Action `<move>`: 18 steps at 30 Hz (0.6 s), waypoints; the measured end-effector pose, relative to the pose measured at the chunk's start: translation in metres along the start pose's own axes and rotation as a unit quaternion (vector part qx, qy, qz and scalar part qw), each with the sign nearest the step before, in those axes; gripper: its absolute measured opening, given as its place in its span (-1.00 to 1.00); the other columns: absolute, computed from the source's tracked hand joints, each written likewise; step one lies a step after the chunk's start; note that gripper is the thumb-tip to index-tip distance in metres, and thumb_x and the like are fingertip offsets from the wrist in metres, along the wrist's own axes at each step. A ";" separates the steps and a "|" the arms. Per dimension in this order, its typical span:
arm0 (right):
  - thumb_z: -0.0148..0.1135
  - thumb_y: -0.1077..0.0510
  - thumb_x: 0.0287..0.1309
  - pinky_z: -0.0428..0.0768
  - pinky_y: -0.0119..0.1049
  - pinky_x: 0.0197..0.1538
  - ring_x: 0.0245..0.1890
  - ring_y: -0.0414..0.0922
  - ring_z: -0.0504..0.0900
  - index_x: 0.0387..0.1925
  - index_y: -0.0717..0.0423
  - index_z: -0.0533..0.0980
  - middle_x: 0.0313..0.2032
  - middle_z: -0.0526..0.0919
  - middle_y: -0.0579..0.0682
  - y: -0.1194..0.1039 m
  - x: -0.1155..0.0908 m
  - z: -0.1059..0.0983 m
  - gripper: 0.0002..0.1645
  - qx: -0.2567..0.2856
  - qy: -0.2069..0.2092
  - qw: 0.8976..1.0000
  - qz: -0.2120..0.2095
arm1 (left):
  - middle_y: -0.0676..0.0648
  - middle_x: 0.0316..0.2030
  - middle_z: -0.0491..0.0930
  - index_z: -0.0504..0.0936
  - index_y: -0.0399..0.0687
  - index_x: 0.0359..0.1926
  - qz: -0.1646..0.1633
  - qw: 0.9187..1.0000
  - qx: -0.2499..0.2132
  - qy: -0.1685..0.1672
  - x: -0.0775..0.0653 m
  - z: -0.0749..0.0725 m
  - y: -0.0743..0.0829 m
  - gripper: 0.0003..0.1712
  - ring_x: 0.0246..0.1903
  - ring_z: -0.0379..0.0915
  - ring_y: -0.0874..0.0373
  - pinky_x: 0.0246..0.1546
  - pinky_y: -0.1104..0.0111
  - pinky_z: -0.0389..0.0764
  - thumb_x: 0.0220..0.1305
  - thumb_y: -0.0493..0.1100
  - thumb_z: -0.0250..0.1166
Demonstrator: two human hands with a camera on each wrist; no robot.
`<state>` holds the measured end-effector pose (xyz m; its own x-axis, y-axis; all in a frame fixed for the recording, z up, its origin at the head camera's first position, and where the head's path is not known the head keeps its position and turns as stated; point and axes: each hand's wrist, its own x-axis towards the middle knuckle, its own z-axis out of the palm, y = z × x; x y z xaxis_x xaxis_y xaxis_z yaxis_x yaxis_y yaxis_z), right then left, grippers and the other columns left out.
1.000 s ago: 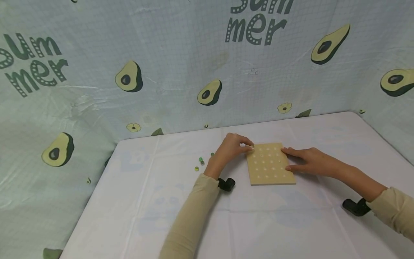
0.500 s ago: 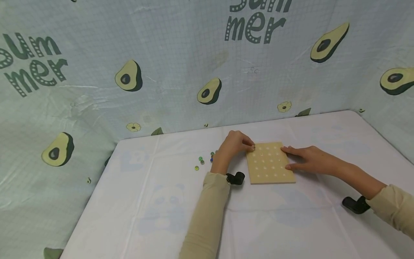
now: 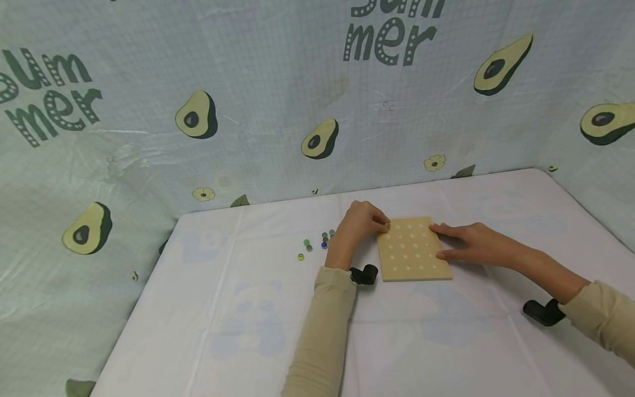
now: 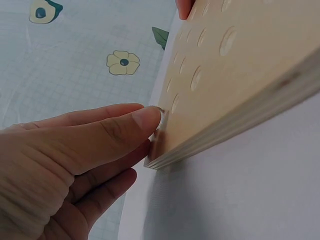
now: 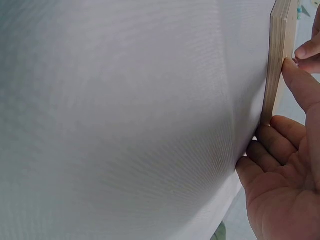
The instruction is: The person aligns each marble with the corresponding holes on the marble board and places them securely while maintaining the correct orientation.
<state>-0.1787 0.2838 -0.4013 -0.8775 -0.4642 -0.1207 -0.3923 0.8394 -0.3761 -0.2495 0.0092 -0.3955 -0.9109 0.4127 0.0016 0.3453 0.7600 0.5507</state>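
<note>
A square pale wooden board with rows of round dimples lies on the table. My left hand is at its far left corner, thumb and index fingertip pinched together over a corner dimple. Between them a small shiny marble barely shows in the right wrist view; the fingers hide most of it. My right hand rests against the board's right edge, thumb and fingers spread apart and touching it. Left of my left wrist lie loose glass marbles, among them a yellow-green marble and a blue marble.
The white-covered table extends around the board on every side. Behind it hangs a backdrop sheet printed with avocados and lettering. Each wrist wears a black camera, such as the left camera.
My left forearm and wrist have swung to the right while the fingertips stay at the corner, uncovering more marbles. The right hand has kept its place on the board's edge.
</note>
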 end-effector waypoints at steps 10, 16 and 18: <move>0.31 -0.35 0.22 0.44 0.28 0.26 0.36 0.34 0.36 0.48 0.17 0.30 0.37 0.35 0.37 0.000 -0.002 -0.001 0.01 -0.001 0.003 1.000 -0.002 | 0.13 -0.15 0.78 0.83 0.04 -0.05 0.000 0.999 -0.033 -0.025 -0.015 -0.029 -0.015 -0.77 0.01 0.54 0.22 0.02 0.37 0.57 0.27 -0.11 0.47; 0.32 -0.33 0.23 0.44 0.27 0.27 0.36 0.34 0.36 0.47 0.17 0.31 0.37 0.35 0.36 0.000 -0.001 -0.004 -0.01 -0.002 0.002 1.000 -0.001 | 0.06 -0.07 0.77 0.81 -0.03 0.00 0.051 0.996 -0.042 -0.060 -0.035 -0.070 -0.040 -0.72 0.03 0.62 0.19 0.03 0.33 0.62 0.29 -0.11 0.45; 0.32 -0.34 0.23 0.44 0.27 0.26 0.35 0.34 0.36 0.47 0.18 0.32 0.37 0.35 0.37 0.000 0.000 -0.004 -0.01 -0.003 0.000 1.000 -0.002 | 0.04 -0.04 0.77 0.80 -0.05 0.02 0.069 0.994 -0.045 -0.072 -0.044 -0.082 -0.048 -0.70 0.05 0.63 0.17 0.07 0.31 0.62 0.29 -0.12 0.45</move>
<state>-0.1799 0.2847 -0.3973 -0.8758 -0.4675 -0.1197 -0.3974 0.8393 -0.3710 -0.2443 -0.0864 -0.3537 -0.8124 0.5821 -0.0336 0.4368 0.6457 0.6264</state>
